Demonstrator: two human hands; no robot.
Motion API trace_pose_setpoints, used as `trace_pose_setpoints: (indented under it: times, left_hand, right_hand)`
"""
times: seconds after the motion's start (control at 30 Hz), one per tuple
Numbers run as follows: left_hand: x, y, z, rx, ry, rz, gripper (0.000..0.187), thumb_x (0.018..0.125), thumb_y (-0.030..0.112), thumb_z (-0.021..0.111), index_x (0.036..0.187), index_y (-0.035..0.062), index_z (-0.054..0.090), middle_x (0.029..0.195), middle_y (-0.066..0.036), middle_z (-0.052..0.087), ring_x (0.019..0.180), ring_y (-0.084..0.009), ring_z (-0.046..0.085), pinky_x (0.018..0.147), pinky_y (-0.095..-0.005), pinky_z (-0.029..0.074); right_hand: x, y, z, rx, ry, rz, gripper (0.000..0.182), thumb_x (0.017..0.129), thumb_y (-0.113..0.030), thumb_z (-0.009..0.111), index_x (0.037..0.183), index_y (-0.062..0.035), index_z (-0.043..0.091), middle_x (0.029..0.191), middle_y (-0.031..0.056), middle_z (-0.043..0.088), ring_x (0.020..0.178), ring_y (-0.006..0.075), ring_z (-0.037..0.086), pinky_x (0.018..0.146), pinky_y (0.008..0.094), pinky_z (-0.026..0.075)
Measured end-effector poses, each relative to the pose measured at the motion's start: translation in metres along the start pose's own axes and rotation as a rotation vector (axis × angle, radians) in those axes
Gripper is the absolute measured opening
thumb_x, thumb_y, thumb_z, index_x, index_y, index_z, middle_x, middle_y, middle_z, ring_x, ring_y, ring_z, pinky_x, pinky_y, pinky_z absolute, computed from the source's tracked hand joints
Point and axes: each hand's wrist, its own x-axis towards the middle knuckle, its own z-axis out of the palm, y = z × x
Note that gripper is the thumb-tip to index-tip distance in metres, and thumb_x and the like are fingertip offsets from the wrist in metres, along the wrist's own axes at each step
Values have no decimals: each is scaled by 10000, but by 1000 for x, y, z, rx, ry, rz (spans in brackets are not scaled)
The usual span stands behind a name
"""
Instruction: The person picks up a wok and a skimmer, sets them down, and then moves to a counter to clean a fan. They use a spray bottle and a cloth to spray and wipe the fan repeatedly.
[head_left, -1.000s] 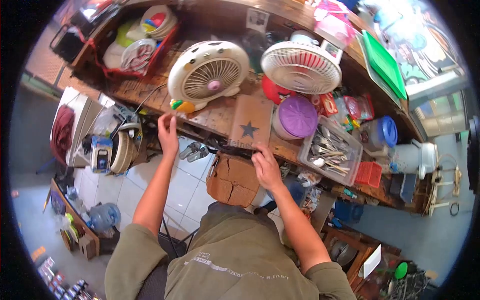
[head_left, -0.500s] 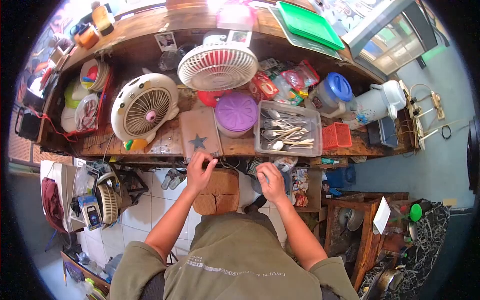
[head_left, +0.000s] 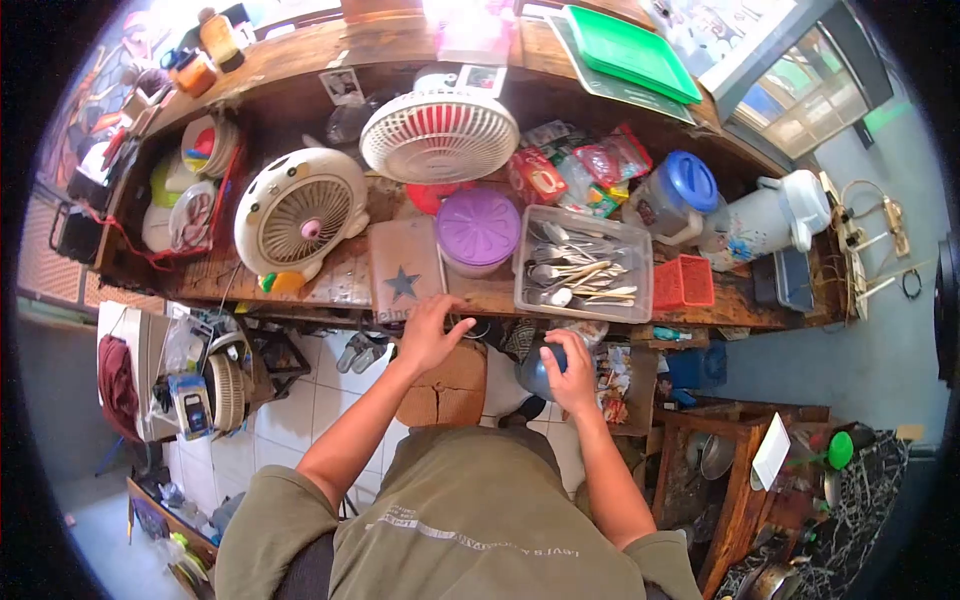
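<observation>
My left hand [head_left: 428,336] is at the table's front edge, thumb apart from the fingers, by the lower edge of a brown flat cover with a dark star [head_left: 396,258]. No object shows in it. Lower right, my right hand [head_left: 571,374] is raised in front of the table, fingers apart and loosely bent, holding nothing visible. Behind the hands stand a tub with a purple lid [head_left: 478,228] and a clear plastic box [head_left: 522,290] of spoons and other cutlery. A red basket [head_left: 684,281] sits right of that box. Below my hands is a brown cushioned stool [head_left: 445,385].
A cream animal-faced fan [head_left: 302,215] and a white fan [head_left: 437,140] stand on the table. To the right are a blue-lidded jug [head_left: 676,190] and a flowered thermos [head_left: 765,222]. Green trays [head_left: 635,55] lie on the upper shelf. A wooden stand [head_left: 745,450] is at lower right.
The view has shifted slightly, with the table contents a little farther right. Both hands have moved slightly rightward and down; their fingers look more spread than before.
</observation>
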Motion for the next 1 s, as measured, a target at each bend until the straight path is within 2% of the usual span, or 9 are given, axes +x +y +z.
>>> trace_pose_setpoints:
  times: [0.2,0.33,0.37,0.4,0.47,0.63,0.73,0.9,1.0]
  left_hand:
    - [-8,0,-2,-4,-53,27,292,846,280,702,1051,96,607,1028,-89,628,1049,-301,559,928,-420,390]
    - [-11,17,-4,-117,-114,9,253,862,245,688,1032,70,619,1012,-103,627,1005,-311,586,886,-407,445]
    - [-8,32,10,-142,-232,94,253,862,245,688,1032,70,619,1012,-103,627,1005,-311,586,886,-407,445]
    - [-9,40,14,-211,-236,132,233,869,225,677,1020,57,616,1021,-108,625,1008,-312,580,884,-397,441]
    - [-10,58,28,-313,-347,242,214,876,204,665,1007,43,614,1031,-114,622,1012,-312,573,882,-387,438]
    - [-20,103,80,-462,-651,408,139,921,135,603,992,16,611,1007,-119,632,997,-296,579,878,-366,444]
    - [-34,138,102,-382,-791,586,122,935,116,578,933,0,616,974,-127,640,947,-290,594,856,-352,449]
    - [-81,202,161,-443,-1015,616,156,937,89,586,823,-16,571,890,-106,650,826,-196,594,788,-299,454]
    - [-129,248,195,-450,-1169,701,162,926,86,609,812,-16,556,887,-96,650,836,-178,583,781,-288,452]
  right_hand:
    - [-3,1,21,27,-63,23,217,878,-193,653,1017,-35,596,1093,139,618,1057,334,580,916,398,450]
    - [-8,-13,32,39,-64,101,228,880,-201,657,1027,-36,600,1104,139,615,1068,337,576,916,399,450]
    - [-24,-16,26,78,-13,131,243,881,-210,660,1040,-38,599,1113,141,612,1072,337,574,918,403,450]
    - [-27,-18,24,121,10,119,258,881,-220,662,1053,-39,597,1122,143,610,1075,336,573,919,406,449]
    - [-46,-17,13,59,80,123,251,883,-153,653,1088,-24,588,1119,145,600,1072,313,577,945,387,445]
    - [-122,-21,-40,59,339,253,261,907,-188,640,1111,-36,578,1140,135,584,1095,301,566,959,387,439]
    - [-181,-28,-72,-34,534,319,264,906,-201,646,1109,-46,578,1123,119,590,1090,296,568,952,386,441]
    - [-301,-56,-112,-216,853,450,279,904,-216,648,1107,-44,564,1131,115,588,1087,303,566,938,394,443]
    - [-381,-79,-122,-255,994,531,294,904,-233,649,1112,-45,561,1142,119,585,1100,306,560,941,397,440]
